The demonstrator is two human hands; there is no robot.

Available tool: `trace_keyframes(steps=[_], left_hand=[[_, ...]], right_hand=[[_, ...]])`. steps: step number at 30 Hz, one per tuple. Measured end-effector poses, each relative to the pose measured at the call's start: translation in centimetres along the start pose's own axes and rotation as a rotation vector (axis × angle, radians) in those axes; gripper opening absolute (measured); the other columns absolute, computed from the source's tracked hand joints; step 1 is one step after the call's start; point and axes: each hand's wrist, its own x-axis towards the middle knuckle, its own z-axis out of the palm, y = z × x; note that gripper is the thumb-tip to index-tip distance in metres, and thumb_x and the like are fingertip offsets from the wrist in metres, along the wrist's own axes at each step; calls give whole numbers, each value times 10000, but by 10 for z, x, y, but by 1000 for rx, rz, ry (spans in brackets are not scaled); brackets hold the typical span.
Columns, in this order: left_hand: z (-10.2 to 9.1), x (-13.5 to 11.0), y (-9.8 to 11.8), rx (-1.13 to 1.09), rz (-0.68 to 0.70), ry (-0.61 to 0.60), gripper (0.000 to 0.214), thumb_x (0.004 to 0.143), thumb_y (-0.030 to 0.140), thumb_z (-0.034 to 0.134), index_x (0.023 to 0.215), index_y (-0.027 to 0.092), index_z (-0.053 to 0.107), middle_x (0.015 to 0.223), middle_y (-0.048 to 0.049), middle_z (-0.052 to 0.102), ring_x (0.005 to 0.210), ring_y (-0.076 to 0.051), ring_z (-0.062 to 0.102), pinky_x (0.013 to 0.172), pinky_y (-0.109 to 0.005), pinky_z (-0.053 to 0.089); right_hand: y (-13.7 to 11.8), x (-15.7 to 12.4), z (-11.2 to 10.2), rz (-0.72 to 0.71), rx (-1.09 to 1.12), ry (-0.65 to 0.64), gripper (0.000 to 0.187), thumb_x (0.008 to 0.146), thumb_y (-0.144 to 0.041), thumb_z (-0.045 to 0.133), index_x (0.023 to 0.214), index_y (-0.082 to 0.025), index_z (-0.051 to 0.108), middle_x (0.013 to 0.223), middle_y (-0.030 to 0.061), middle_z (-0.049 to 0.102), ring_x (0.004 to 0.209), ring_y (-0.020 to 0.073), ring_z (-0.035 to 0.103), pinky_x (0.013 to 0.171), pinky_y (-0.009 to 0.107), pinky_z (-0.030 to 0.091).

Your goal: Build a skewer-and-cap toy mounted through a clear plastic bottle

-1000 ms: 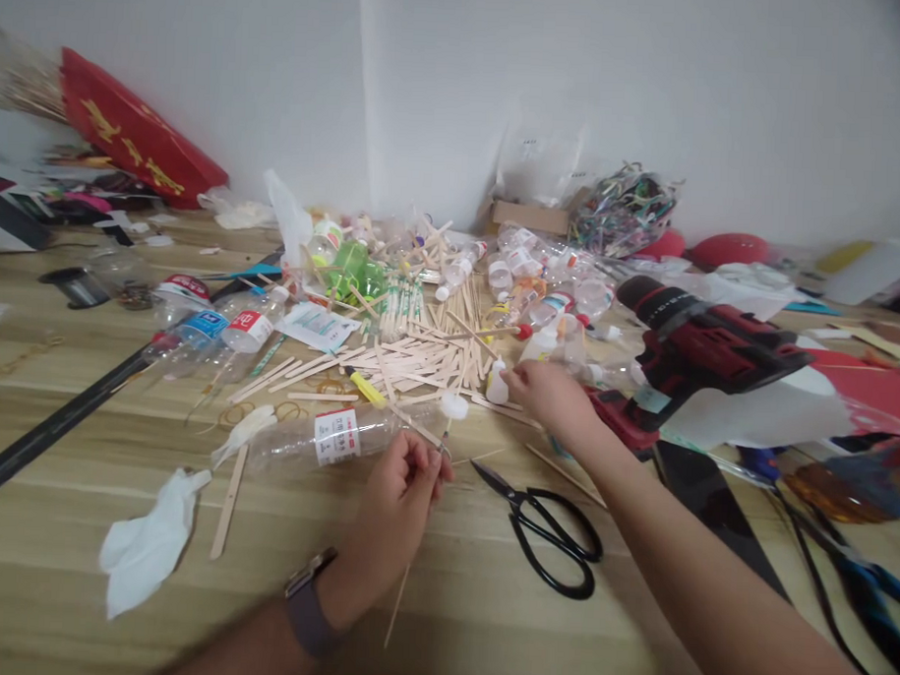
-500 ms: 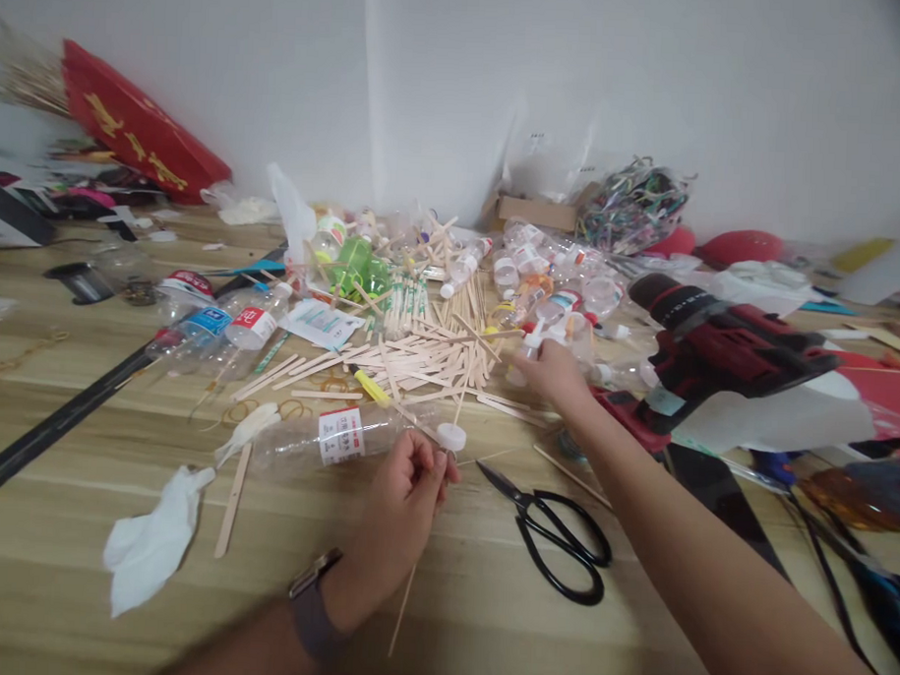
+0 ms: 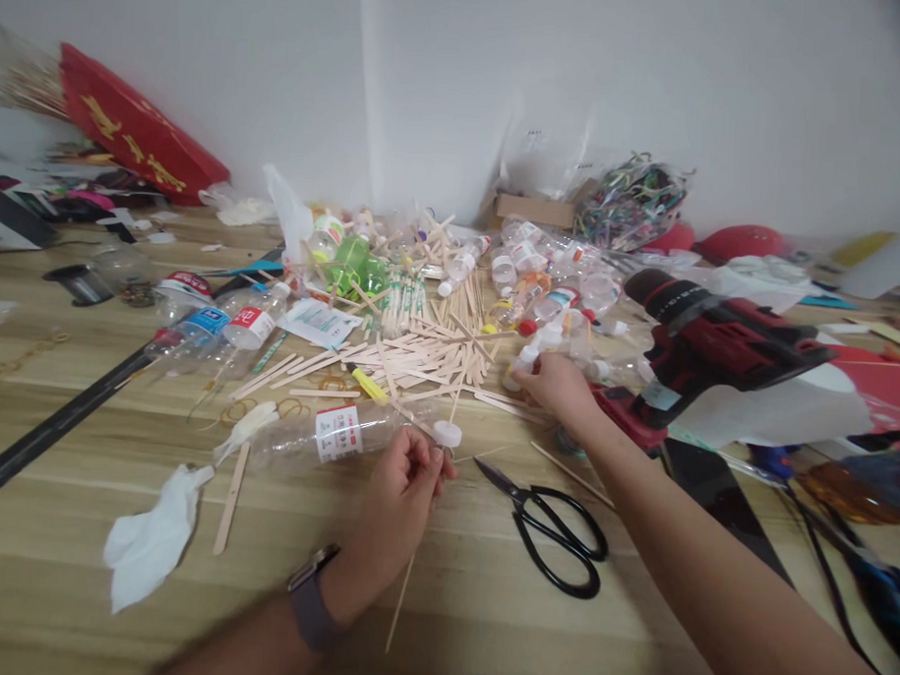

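My left hand (image 3: pixel 407 484) is closed in a pinch round a thin wooden skewer (image 3: pixel 403 597), which slants down toward me. A white bottle cap (image 3: pixel 448 434) sits at those fingertips, against the skewer. Just behind lies a clear plastic bottle (image 3: pixel 291 442) on its side, with a red-and-white label. Further out, my right hand (image 3: pixel 559 386) has its fingers closed on a small white-capped bottle (image 3: pixel 521 368) beside the heap of bottles. Black-handled scissors (image 3: pixel 557 538) lie on the table between my forearms.
Wooden craft sticks (image 3: pixel 427 361) are heaped in the middle, with a yellow cutter (image 3: pixel 367 384) at their near edge. A red-and-black power drill (image 3: pixel 716 337) stands right of my right hand. Crumpled tissue (image 3: pixel 155 539) and other bottles (image 3: pixel 251 326) lie left.
My right hand has closed on the small bottle, whose white top has shifted left and down. My left hand stays nearly still with the skewer and cap.
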Motion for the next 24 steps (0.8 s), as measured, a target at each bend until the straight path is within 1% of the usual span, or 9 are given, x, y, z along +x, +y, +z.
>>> trace_keyframes(steps=[4, 7, 9, 11, 13, 15, 17, 20, 24], left_hand=[[1, 0, -1, -4, 7, 3, 286, 885, 393, 514, 741, 225, 333, 726, 20, 592, 564, -101, 457, 510, -223, 338], [0, 1, -2, -20, 5, 1, 278, 893, 374, 507, 743, 225, 326, 731, 24, 587, 558, -96, 441, 510, -223, 336], [0, 1, -3, -27, 7, 1, 273, 902, 367, 499, 747, 226, 324, 735, 27, 586, 553, -94, 430, 511, -224, 338], [-1, 1, -4, -24, 7, 0, 267, 912, 366, 488, 753, 227, 325, 742, 27, 585, 560, -97, 429, 517, -228, 347], [-1, 1, -4, -6, 11, -2, 267, 919, 369, 480, 755, 228, 324, 743, 28, 580, 561, -100, 426, 517, -231, 348], [0, 1, -5, 26, 24, -8, 270, 922, 378, 477, 754, 229, 327, 735, 31, 571, 559, -102, 422, 515, -233, 340], [0, 0, -5, 56, 37, -18, 268, 923, 380, 477, 755, 228, 334, 727, 32, 565, 562, -105, 425, 517, -235, 333], [1, 0, -5, 54, 40, -35, 258, 920, 364, 481, 754, 227, 337, 725, 30, 570, 573, -108, 437, 527, -235, 340], [3, -1, -4, 16, 34, -36, 244, 922, 346, 476, 759, 228, 338, 729, 26, 580, 578, -108, 452, 536, -234, 362]], right_hand=[[0, -4, -5, -9, 17, 6, 304, 918, -326, 572, 1175, -164, 586, 1203, 99, 600, 1004, 213, 618, 850, 411, 528], [-1, -18, -17, -13, 51, 42, 231, 846, -300, 636, 924, -86, 673, 994, 181, 668, 994, 326, 623, 817, 409, 483], [-5, -36, -25, -42, 111, 47, 216, 842, -296, 608, 825, -93, 679, 904, 200, 676, 975, 366, 617, 765, 410, 451], [-13, -58, -27, -119, 222, -27, 295, 856, -385, 561, 749, -140, 686, 803, 144, 689, 858, 314, 640, 693, 371, 437], [-24, -80, -21, -219, 375, -185, 318, 812, -470, 595, 725, -182, 698, 724, 66, 689, 721, 229, 634, 626, 315, 431], [-35, -95, -11, -288, 594, -360, 303, 765, -483, 637, 869, -208, 710, 738, 14, 691, 635, 158, 597, 559, 260, 423], [-44, -102, 0, -288, 824, -486, 383, 757, -508, 630, 962, -190, 686, 671, -6, 646, 532, 114, 529, 479, 231, 376], [-49, -97, 10, -253, 1036, -509, 401, 731, -501, 660, 955, -169, 651, 641, -36, 563, 499, 79, 451, 459, 210, 340], [-46, -81, 4, -243, 1137, -485, 366, 715, -493, 681, 891, -174, 651, 654, -42, 537, 520, 74, 431, 486, 213, 354]])
